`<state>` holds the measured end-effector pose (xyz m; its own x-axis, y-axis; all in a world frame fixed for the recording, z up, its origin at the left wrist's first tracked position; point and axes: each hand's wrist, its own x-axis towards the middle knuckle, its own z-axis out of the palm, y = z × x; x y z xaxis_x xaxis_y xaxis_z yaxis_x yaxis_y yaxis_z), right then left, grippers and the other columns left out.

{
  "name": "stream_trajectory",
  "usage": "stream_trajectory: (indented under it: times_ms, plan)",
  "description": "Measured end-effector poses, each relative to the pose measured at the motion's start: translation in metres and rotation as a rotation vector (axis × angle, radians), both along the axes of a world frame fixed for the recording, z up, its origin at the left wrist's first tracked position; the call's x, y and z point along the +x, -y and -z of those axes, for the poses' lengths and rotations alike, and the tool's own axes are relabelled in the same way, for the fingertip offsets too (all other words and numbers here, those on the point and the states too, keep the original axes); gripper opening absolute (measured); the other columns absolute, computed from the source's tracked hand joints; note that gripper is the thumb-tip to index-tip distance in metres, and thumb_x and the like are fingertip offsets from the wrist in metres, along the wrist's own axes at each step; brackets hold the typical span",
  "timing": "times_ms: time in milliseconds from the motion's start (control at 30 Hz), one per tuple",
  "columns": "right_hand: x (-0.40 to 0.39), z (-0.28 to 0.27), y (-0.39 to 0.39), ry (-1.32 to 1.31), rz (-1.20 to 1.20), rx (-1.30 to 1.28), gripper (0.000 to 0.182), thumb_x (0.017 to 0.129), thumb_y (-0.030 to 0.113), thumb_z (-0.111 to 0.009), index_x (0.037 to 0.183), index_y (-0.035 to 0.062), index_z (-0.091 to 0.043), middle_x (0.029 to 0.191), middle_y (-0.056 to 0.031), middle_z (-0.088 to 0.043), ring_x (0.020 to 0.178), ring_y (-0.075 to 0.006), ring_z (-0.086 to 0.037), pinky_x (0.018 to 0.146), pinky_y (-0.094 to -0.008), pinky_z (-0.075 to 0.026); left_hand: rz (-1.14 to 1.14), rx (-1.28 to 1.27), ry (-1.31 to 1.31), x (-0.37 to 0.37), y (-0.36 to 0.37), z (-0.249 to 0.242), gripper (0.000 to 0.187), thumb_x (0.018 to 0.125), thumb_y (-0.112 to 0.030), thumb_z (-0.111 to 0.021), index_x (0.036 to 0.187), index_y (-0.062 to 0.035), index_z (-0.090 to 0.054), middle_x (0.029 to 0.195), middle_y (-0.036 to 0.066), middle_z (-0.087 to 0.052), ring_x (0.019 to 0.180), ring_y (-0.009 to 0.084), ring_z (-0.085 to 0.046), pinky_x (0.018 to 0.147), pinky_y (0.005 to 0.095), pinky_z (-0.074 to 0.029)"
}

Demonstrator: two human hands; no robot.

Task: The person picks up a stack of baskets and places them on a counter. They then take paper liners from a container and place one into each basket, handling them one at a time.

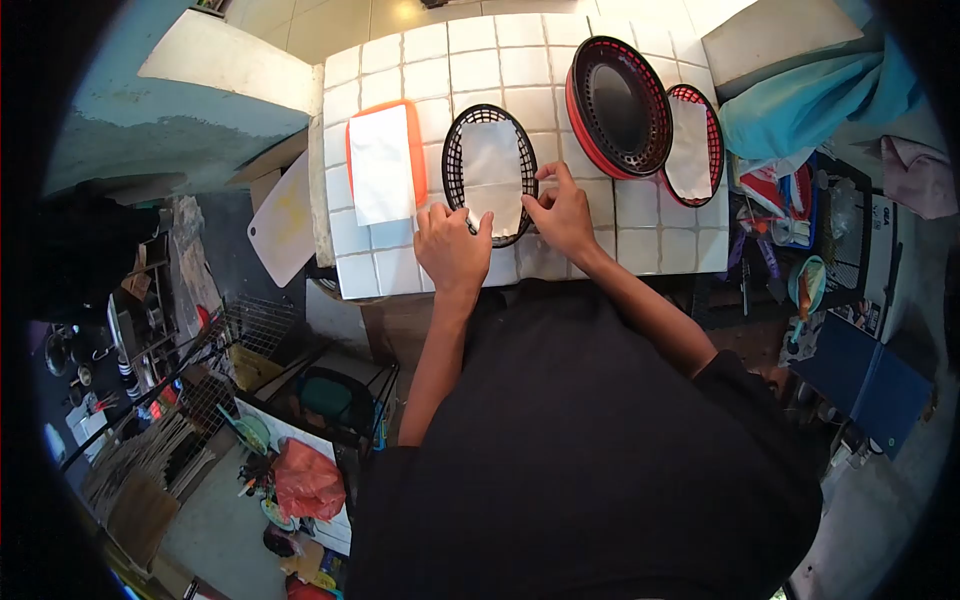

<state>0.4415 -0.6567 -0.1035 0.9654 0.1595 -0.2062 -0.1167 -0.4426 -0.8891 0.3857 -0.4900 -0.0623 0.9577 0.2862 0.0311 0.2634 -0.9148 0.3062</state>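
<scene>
A black oval plastic food basket (453, 170) stands upright on the white tiled counter (425, 75), lined with a sheet of white paper (493, 165). My left hand (452, 245) grips its lower left edge, with the fingers curled at the rim and the thumb over the paper's near end. On the opposite side, my right hand (565, 215) has its index finger and thumb bent in against the right rim, close to the paper's edge.
An orange tray (415, 150) under white paper (383, 165) lies left of the basket. To the right are stacked black and red baskets (618, 105), overlapping a paper-lined red-and-black basket (716, 150). A cutting board (280, 220) leans beyond the counter's left edge.
</scene>
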Motion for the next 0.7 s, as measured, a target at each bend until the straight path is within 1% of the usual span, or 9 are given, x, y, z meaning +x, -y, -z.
stream_trajectory:
  times_ms: [67,200,267,400,500,567,600,667,700]
  plan:
    - [-0.006,0.006,-0.003,-0.139,0.05,0.141,0.033,0.085,0.009,-0.069,0.109,0.0045,-0.047,0.057,-0.0117,-0.063,0.049,-0.0233,-0.063,0.052,-0.0367,-0.046,-0.039,0.047,-0.044,-0.001,0.002,0.0,0.03,0.076,-0.033,-0.082,0.095,-0.0095,-0.079,0.09,0.005,-0.059,0.094,0.0248,-0.058,0.08,0.0408,-0.05]
    - [-0.017,0.008,-0.013,-0.146,0.055,0.199,0.03,0.087,0.009,-0.068,0.107,0.0043,-0.046,0.057,-0.0122,-0.064,0.048,-0.0223,-0.063,0.051,-0.0364,-0.046,-0.075,0.082,-0.046,-0.006,0.002,0.007,0.028,0.076,-0.029,-0.082,0.096,-0.0102,-0.079,0.091,0.004,-0.06,0.094,0.0246,-0.059,0.081,0.0402,-0.051]
    - [-0.017,0.006,-0.015,-0.191,0.063,0.258,0.03,0.088,0.008,-0.067,0.107,0.0038,-0.045,0.056,-0.0118,-0.064,0.049,-0.0217,-0.064,0.051,-0.0365,-0.046,-0.087,0.093,-0.022,-0.007,0.001,0.006,0.024,0.075,-0.024,-0.081,0.095,-0.0103,-0.079,0.09,0.004,-0.06,0.093,0.0244,-0.059,0.081,0.0396,-0.051]
    - [-0.018,0.011,-0.014,-0.188,0.04,0.246,0.03,0.088,0.008,-0.067,0.108,0.0035,-0.045,0.057,-0.0118,-0.064,0.049,-0.0217,-0.064,0.052,-0.0363,-0.047,-0.11,0.099,0.035,-0.009,-0.005,0.015,0.02,0.074,-0.02,-0.08,0.092,-0.011,-0.079,0.089,0.003,-0.059,0.092,0.0241,-0.059,0.08,0.0394,-0.051]
    - [-0.018,0.014,-0.014,-0.201,0.04,0.262,0.031,0.087,0.008,-0.068,0.108,0.0036,-0.045,0.056,-0.0117,-0.063,0.05,-0.0222,-0.064,0.052,-0.0366,-0.046,-0.088,0.1,0.085,-0.01,-0.003,0.019,0.015,0.073,-0.018,-0.079,0.087,-0.0112,-0.078,0.088,0.003,-0.058,0.09,0.0238,-0.058,0.078,0.0393,-0.05]
    - [-0.018,0.019,-0.014,-0.134,0.027,0.227,0.032,0.087,0.009,-0.069,0.108,0.0037,-0.045,0.056,-0.0123,-0.062,0.05,-0.023,-0.063,0.053,-0.0371,-0.046,-0.094,0.117,0.099,-0.01,-0.003,0.023,0.009,0.074,-0.018,-0.079,0.081,-0.0113,-0.077,0.087,0.003,-0.057,0.089,0.0236,-0.058,0.077,0.0387,-0.05]
    - [-0.019,0.017,-0.014,-0.138,0.028,0.229,0.032,0.087,0.009,-0.069,0.108,0.0037,-0.045,0.056,-0.0123,-0.062,0.05,-0.023,-0.063,0.053,-0.0371,-0.046,-0.094,0.119,0.095,-0.011,-0.003,0.023,0.009,0.074,-0.018,-0.079,0.081,-0.0113,-0.077,0.087,0.003,-0.057,0.089,0.0236,-0.058,0.077,0.0387,-0.05]
    - [-0.017,0.013,-0.011,-0.09,-0.009,0.15,0.03,0.09,0.009,-0.07,0.107,0.0048,-0.046,0.058,-0.0061,-0.06,0.046,-0.0177,-0.06,0.044,-0.0329,-0.047,-0.077,0.091,0.133,-0.01,-0.002,0.021,0.008,0.076,-0.016,-0.078,0.08,-0.0104,-0.074,0.088,0.003,-0.058,0.09,0.0243,-0.058,0.078,0.0394,-0.049]
    - [-0.017,0.004,-0.009,-0.091,-0.006,0.152,0.03,0.09,0.009,-0.07,0.107,0.0048,-0.046,0.058,-0.0061,-0.06,0.046,-0.0177,-0.06,0.044,-0.0329,-0.047,-0.074,0.093,0.131,-0.011,-0.002,0.019,0.008,0.076,-0.016,-0.078,0.08,-0.0104,-0.074,0.088,0.003,-0.058,0.09,0.0243,-0.058,0.078,0.0394,-0.049]
